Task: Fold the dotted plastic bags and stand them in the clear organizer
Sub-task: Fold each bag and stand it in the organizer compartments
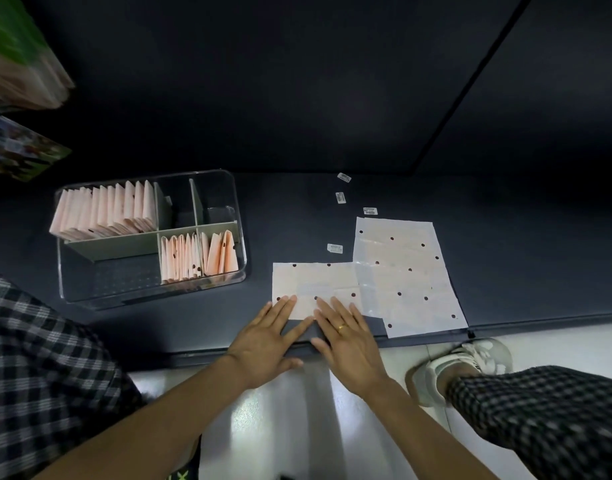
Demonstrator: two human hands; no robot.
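Glossy clear plastic organizer [240,237], seemingly

Views: one only, a wide-angle head camera; no second view shares the scene.
Position: above the near edge of the dark counter [505,271], over the person's forearms.
Facing: forward and steeply down.
Nearness: close; the left hand [266,344] and right hand [349,348] sit low in the centre.
Edges: the frame bends at its borders, and the top-left objects are perhaps too blurred to identify.
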